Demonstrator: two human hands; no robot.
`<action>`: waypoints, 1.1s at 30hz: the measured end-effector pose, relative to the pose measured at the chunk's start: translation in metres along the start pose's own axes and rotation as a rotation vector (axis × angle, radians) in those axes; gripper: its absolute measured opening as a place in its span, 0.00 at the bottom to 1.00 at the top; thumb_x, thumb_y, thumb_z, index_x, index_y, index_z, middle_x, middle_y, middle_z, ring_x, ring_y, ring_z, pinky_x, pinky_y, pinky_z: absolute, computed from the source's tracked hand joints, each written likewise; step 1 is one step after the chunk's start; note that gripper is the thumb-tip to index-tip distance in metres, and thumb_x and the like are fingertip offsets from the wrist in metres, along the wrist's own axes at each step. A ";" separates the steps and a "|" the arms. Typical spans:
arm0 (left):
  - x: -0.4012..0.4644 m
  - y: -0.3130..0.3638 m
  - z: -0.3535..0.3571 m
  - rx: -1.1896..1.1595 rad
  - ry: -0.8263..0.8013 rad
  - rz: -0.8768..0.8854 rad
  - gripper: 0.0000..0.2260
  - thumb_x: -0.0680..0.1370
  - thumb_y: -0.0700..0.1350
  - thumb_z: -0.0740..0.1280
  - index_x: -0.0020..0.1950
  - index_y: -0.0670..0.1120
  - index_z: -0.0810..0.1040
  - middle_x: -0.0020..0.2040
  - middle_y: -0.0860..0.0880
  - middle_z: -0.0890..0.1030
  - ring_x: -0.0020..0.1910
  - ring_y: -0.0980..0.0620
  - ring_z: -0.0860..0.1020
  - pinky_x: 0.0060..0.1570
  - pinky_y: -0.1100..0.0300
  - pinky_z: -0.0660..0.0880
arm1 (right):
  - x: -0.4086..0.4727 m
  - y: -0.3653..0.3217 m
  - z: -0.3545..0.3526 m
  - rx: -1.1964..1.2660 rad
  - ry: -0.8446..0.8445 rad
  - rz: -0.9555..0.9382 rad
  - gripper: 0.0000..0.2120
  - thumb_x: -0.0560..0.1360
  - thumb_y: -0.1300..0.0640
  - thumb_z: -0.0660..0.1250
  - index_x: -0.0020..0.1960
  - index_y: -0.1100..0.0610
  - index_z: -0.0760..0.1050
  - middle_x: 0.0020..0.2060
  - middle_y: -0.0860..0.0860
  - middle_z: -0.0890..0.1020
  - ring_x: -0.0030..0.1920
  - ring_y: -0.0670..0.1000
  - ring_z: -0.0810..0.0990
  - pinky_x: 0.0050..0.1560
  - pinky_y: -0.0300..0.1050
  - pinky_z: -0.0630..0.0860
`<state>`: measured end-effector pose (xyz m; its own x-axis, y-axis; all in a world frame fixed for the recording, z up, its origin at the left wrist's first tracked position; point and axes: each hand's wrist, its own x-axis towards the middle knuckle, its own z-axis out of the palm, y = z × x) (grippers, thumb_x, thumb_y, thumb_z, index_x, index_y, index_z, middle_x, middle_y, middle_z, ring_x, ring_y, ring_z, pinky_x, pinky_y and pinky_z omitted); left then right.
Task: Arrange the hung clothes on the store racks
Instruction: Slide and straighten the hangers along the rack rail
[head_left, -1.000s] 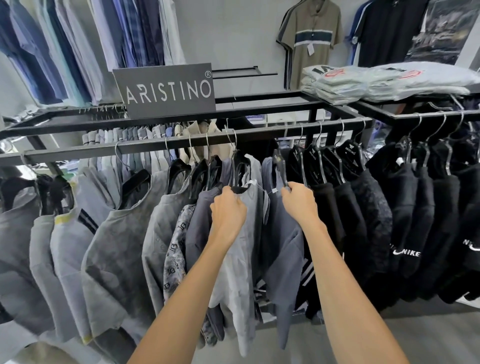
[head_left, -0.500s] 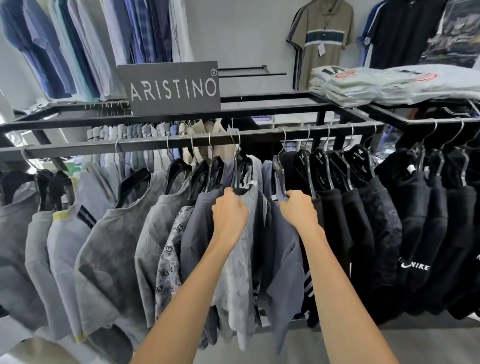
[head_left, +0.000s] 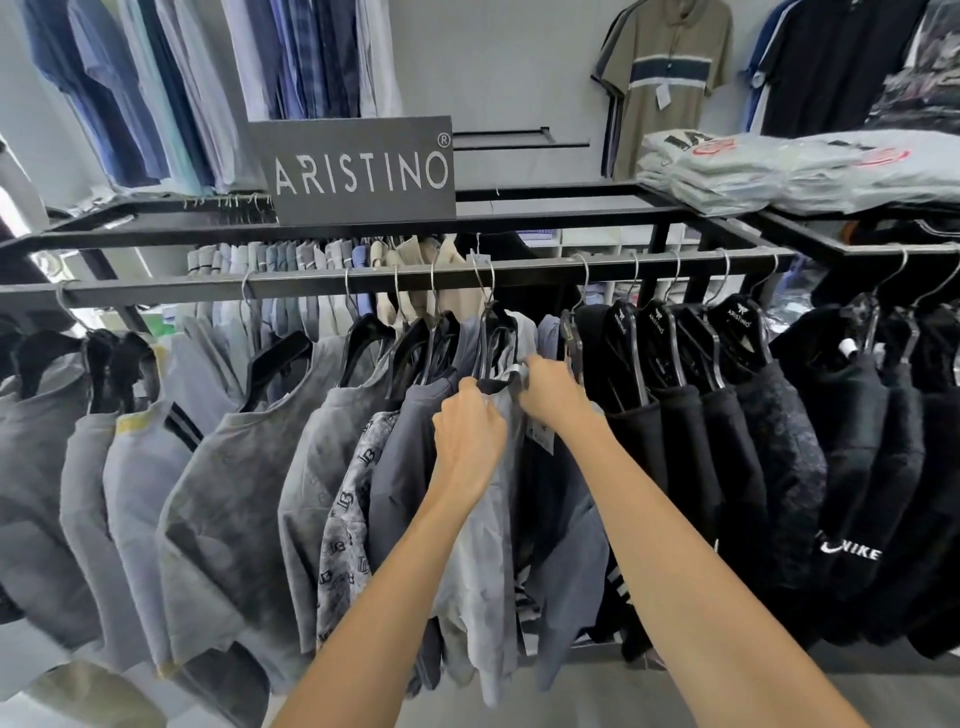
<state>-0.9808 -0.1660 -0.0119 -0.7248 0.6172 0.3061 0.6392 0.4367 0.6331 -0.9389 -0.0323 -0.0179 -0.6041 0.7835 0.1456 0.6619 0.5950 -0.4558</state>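
Observation:
A black metal rack rail (head_left: 311, 283) runs across the view with grey shirts on its left half and black shirts (head_left: 691, 467) on its right half, all on black hangers. My left hand (head_left: 467, 431) grips the shoulder of a light grey shirt (head_left: 483, 571) at the middle of the rail. My right hand (head_left: 553, 389) pinches the collar area of the same shirt, just left of a slate-blue shirt (head_left: 571, 571). Both hands sit close together under two hanger hooks (head_left: 485, 296).
A grey ARISTINO sign (head_left: 358, 169) stands on the rack's top frame. Folded bagged shirts (head_left: 779, 169) lie on the top at the right. More shirts hang on the wall behind. A second rack with black Nike tops (head_left: 852, 519) joins at the right.
My right hand has moved left from the slate-blue shirt's hanger to the light grey shirt's collar, close to my left hand. The camera has come nearer to the rack.

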 end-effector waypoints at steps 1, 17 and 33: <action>0.000 0.000 -0.001 0.001 -0.004 -0.003 0.09 0.81 0.37 0.57 0.59 0.38 0.72 0.51 0.39 0.80 0.54 0.36 0.76 0.44 0.54 0.64 | 0.001 0.002 0.003 0.025 0.051 0.010 0.04 0.78 0.58 0.62 0.49 0.57 0.74 0.43 0.57 0.80 0.48 0.61 0.79 0.45 0.50 0.75; 0.009 -0.006 -0.001 0.006 -0.047 -0.007 0.07 0.82 0.41 0.58 0.57 0.40 0.72 0.50 0.39 0.80 0.55 0.36 0.75 0.43 0.53 0.63 | -0.006 0.038 -0.032 0.675 0.124 -0.007 0.05 0.71 0.57 0.73 0.47 0.51 0.85 0.37 0.47 0.86 0.41 0.45 0.85 0.51 0.44 0.82; 0.009 -0.011 -0.010 0.010 -0.034 -0.014 0.11 0.82 0.40 0.58 0.61 0.38 0.72 0.54 0.38 0.79 0.59 0.36 0.74 0.45 0.54 0.63 | -0.026 0.067 0.007 -0.032 0.020 0.145 0.17 0.79 0.64 0.60 0.65 0.57 0.78 0.55 0.57 0.84 0.54 0.57 0.82 0.48 0.43 0.76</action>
<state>-0.9967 -0.1719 -0.0087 -0.7245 0.6330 0.2726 0.6318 0.4519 0.6298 -0.8819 -0.0145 -0.0584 -0.4921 0.8649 0.0983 0.7557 0.4805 -0.4450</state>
